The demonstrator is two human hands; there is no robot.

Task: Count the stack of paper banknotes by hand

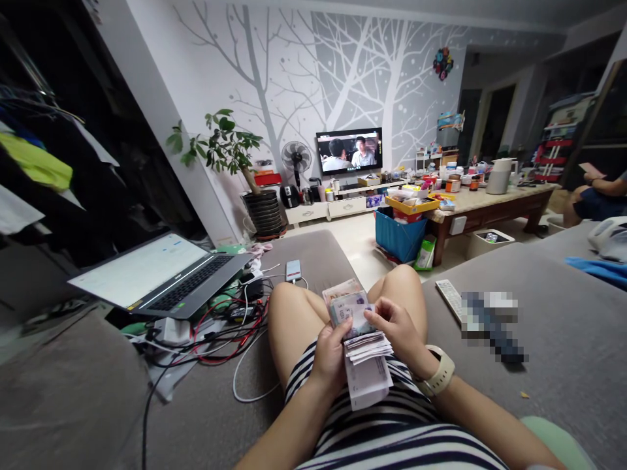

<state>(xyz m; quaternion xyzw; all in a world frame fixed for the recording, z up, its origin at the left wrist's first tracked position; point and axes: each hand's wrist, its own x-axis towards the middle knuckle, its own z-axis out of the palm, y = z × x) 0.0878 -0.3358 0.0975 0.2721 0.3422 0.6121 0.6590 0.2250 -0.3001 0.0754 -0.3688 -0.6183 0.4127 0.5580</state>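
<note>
A stack of banknotes (347, 302) is held over my lap, with notes of differing colours fanned out at its far end. My left hand (329, 356) grips the stack from the left, its thumb lying on top. From the right, my right hand (399, 329) pinches the upper note between thumb and fingers; a pale watch is on that wrist. Nearer my body, folded pale notes (367, 348) bunch up, and one pale note (369, 385) hangs down over the striped clothing (353, 444). Some fingers are hidden beneath the notes.
On the grey couch (313, 251), an open laptop (191, 287) and tangled cables (225, 333) lie left, with a phone (292, 270) ahead. A remote (449, 301) is to the right, beside blurred items. Beyond stands a cluttered table (526, 199); another person (600, 192) sits far right.
</note>
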